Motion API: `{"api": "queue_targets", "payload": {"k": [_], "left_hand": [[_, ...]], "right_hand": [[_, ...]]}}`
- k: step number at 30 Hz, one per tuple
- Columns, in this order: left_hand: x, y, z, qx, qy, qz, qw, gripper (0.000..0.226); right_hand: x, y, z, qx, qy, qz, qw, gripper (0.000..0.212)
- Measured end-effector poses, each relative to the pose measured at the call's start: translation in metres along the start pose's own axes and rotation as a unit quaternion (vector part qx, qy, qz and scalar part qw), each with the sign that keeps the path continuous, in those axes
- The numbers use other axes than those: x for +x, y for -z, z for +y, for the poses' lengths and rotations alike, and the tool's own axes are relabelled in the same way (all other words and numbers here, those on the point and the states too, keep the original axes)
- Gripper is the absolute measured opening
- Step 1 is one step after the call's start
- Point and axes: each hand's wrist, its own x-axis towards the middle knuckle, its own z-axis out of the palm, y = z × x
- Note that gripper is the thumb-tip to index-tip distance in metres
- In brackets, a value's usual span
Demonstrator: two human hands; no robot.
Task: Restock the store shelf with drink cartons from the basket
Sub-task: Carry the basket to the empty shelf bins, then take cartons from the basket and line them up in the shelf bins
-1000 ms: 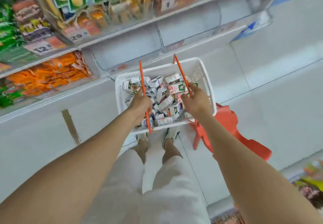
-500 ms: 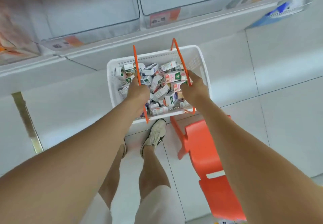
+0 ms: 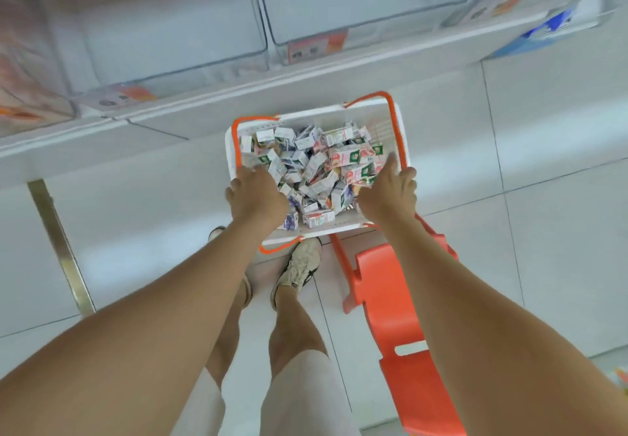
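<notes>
A white basket with orange handles stands on the floor below me, filled with several small drink cartons. Both handles lie splayed out along the rim. My left hand is over the near left corner, its fingers curled down where the left handle passes under it. Over the near right side, my right hand has its fingers spread and straight beside the right handle. Just beyond the basket is the white shelf, with clear dividers and bare bays.
An orange plastic stool stands to the right of my legs, its front touching the basket's near edge. My shoes are right behind the basket. Price tags line the shelf front. A blue-and-white sign is at the far right.
The basket went down to the floor in front of the low shelf. The orange handles, held upright before, dropped outward to the rim. My right hand opened off its handle.
</notes>
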Motion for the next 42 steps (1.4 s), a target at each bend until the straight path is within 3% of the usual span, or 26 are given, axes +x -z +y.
{"api": "queue_targets", "payload": {"k": [3,6,10,15,21,28,33,39,42], "left_hand": [[-0.029,0.057,0.017,0.016,-0.137,-0.028,0.99,0.032],[-0.066,0.122,0.022,0.003,-0.197,-0.044,0.979,0.027],[-0.114,0.196,0.001,-0.038,-0.209,-0.014,0.977,0.028],[-0.159,0.261,-0.022,-0.065,-0.235,0.013,0.97,0.018],[-0.196,0.304,-0.016,-0.074,-0.24,0.037,0.967,0.023],[-0.207,0.311,0.012,-0.071,-0.247,0.039,0.966,0.027],[-0.181,0.278,0.018,-0.015,-0.238,0.149,0.96,0.029],[-0.117,0.189,0.046,0.044,-0.175,0.128,0.975,0.036],[-0.062,0.135,0.067,0.068,-0.21,0.09,0.971,0.045]], "right_hand": [[-0.045,0.038,-0.03,0.007,0.088,-0.033,0.996,0.075],[-0.1,0.081,-0.064,0.035,0.165,-0.01,0.986,0.072],[-0.17,0.136,-0.103,0.034,0.232,-0.026,0.972,0.059],[-0.225,0.197,-0.14,-0.013,0.296,0.017,0.955,0.039],[-0.264,0.253,-0.175,-0.106,0.354,0.002,0.929,0.047],[-0.259,0.288,-0.17,-0.153,0.384,0.017,0.91,0.048],[-0.216,0.291,-0.147,-0.179,0.417,-0.001,0.891,0.049],[-0.083,0.275,-0.136,-0.28,0.507,-0.04,0.814,0.04],[-0.011,0.233,-0.128,-0.303,0.551,-0.055,0.776,0.041]]}}
